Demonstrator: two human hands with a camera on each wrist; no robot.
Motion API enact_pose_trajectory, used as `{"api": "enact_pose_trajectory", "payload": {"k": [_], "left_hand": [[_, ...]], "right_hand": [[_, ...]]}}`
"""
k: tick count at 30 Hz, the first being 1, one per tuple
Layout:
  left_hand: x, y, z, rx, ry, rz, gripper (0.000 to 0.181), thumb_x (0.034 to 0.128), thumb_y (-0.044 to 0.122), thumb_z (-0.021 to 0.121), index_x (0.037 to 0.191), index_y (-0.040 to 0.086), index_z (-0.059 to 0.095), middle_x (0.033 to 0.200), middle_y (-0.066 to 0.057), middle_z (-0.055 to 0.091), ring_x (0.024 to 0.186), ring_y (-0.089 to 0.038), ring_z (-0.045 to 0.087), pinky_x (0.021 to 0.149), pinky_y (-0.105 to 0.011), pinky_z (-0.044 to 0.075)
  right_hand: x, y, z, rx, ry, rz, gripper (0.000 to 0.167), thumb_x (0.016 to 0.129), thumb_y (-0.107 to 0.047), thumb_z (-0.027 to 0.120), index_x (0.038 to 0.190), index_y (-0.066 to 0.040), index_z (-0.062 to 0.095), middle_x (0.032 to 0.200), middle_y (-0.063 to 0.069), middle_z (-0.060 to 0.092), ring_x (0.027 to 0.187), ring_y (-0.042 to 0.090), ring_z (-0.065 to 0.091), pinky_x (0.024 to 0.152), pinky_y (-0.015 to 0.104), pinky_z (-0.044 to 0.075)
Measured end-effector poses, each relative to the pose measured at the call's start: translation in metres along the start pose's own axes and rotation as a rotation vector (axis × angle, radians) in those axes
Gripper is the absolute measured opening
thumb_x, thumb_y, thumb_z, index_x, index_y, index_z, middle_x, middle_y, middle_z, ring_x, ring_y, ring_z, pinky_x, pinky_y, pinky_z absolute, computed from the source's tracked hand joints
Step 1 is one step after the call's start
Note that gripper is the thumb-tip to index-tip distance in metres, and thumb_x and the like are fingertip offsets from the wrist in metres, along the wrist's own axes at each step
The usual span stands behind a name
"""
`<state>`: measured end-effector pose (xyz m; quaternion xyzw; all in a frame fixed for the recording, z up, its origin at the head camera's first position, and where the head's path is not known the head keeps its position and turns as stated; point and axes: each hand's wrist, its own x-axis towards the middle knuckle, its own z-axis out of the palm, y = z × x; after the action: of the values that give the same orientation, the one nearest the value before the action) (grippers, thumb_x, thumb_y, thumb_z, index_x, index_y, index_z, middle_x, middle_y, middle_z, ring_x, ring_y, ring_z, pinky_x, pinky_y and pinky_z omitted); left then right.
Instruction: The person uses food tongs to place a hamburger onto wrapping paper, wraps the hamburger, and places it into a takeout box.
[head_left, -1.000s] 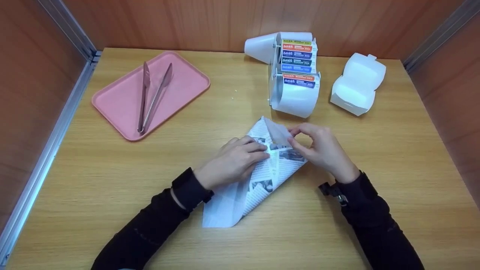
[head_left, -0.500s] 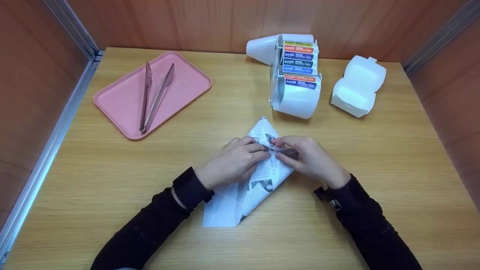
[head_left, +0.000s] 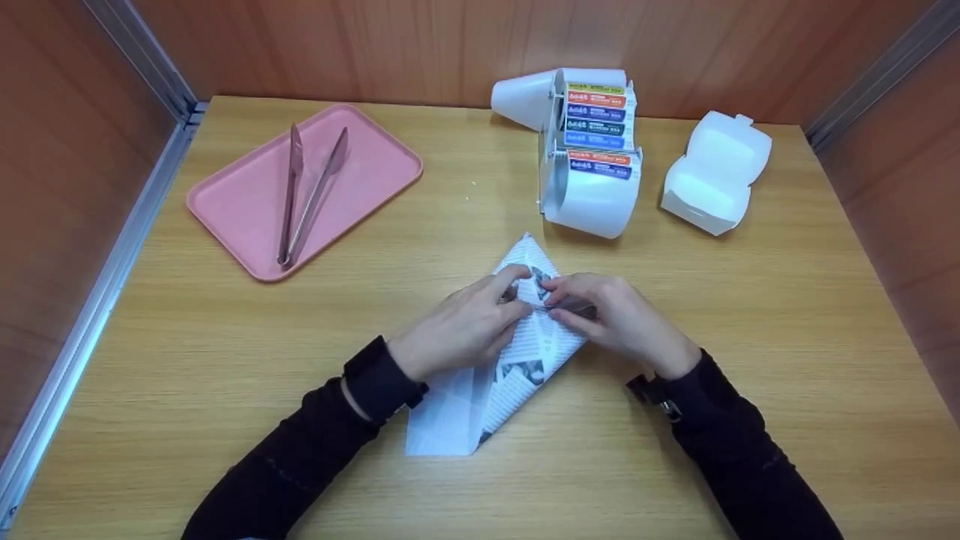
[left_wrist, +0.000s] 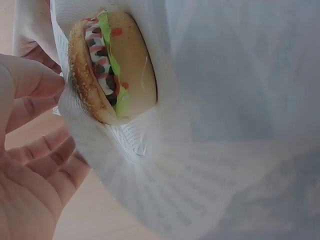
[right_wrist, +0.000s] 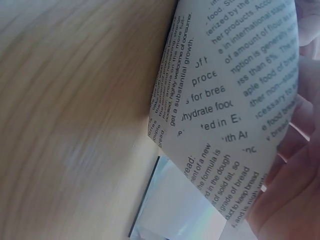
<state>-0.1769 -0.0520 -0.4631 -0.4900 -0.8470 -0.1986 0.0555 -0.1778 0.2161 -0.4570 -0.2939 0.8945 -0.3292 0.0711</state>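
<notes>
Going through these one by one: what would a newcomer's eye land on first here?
Probably the burger, seen in the left wrist view inside the printed paper. In the head view, the pink tray on the left, with metal tongs on it, likely comes next, then the rolls with coloured strips at the back, right of centre.

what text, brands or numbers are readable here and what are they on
White newsprint-patterned wrapping paper, right wrist view:
"highly welcome of consumer"
"get a substantial growth"
"in international stage"
"of amount of flour"
"than 6%"
"of a new"
"the formula is"
"in the dough"
"of solid fat, so"
"grade of bread"
"keep bread"
Its remaining print is cut-off fragments or blurred.
Coloured rectangular labels on white rolls: too small and blurred to read.
</notes>
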Motion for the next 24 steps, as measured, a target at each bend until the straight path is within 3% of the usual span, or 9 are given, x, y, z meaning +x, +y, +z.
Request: {"api": "enact_pose_trajectory", "payload": {"k": [3,6,11,15,18,24], "left_hand": [[0.0,0.0,-0.001,0.021,-0.017,0.002,0.027,0.1049,0.01,0.064,0.129,0.003,0.074,0.14,-0.016,0.065,0.124,-0.028,0.068,0.107,-0.038,0.058],[0.0,0.0,-0.001,0.034,-0.01,0.015,0.023,0.105,0.009,0.063,0.123,0.004,0.075,0.125,-0.011,0.073,0.117,-0.026,0.07,0.105,-0.037,0.058],[0.001,0.0,-0.001,0.027,0.007,0.012,0.017,0.1052,0.009,0.062,0.12,0.005,0.07,0.115,-0.01,0.075,0.11,-0.026,0.071,0.101,-0.038,0.059],[0.0,0.001,-0.002,-0.004,-0.008,-0.018,0.03,0.1053,0.008,0.062,0.135,0.003,0.061,0.119,-0.012,0.075,0.112,-0.027,0.073,0.104,-0.04,0.059],[0.0,0.002,-0.003,-0.019,-0.026,-0.035,0.039,0.1061,0.009,0.062,0.144,0.001,0.057,0.129,-0.015,0.074,0.12,-0.029,0.072,0.111,-0.042,0.056],[-0.001,0.002,-0.003,-0.011,-0.034,-0.035,0.038,0.1065,0.011,0.063,0.143,0.0,0.062,0.131,-0.017,0.074,0.125,-0.031,0.07,0.115,-0.043,0.053]], "right_hand": [[0.0,-0.001,0.0,-0.009,-0.003,-0.004,0.015,0.101,-0.015,0.076,0.116,-0.017,0.079,0.139,0.002,0.074,0.121,0.016,0.075,0.102,0.035,0.061],[-0.002,0.001,-0.005,-0.003,-0.025,0.005,0.021,0.103,-0.019,0.075,0.122,-0.014,0.079,0.14,0.004,0.074,0.117,0.016,0.076,0.099,0.036,0.062],[-0.01,0.008,-0.028,0.014,-0.05,0.167,0.027,0.104,-0.025,0.074,0.127,-0.013,0.078,0.128,0.004,0.078,0.117,0.019,0.075,0.099,0.045,0.062],[-0.017,0.017,-0.045,-0.03,-0.063,0.297,0.021,0.104,-0.031,0.073,0.116,-0.015,0.078,0.109,0.002,0.079,0.099,0.019,0.07,0.089,0.038,0.059],[-0.02,0.022,-0.049,-0.029,-0.086,0.327,0.018,0.102,-0.032,0.075,0.106,-0.015,0.076,0.099,0.002,0.076,0.086,0.019,0.064,0.076,0.028,0.052],[-0.017,0.02,-0.046,-0.015,-0.119,0.387,0.014,0.098,-0.022,0.08,0.098,-0.012,0.07,0.094,0.004,0.071,0.085,0.02,0.06,0.073,0.026,0.048]]}}
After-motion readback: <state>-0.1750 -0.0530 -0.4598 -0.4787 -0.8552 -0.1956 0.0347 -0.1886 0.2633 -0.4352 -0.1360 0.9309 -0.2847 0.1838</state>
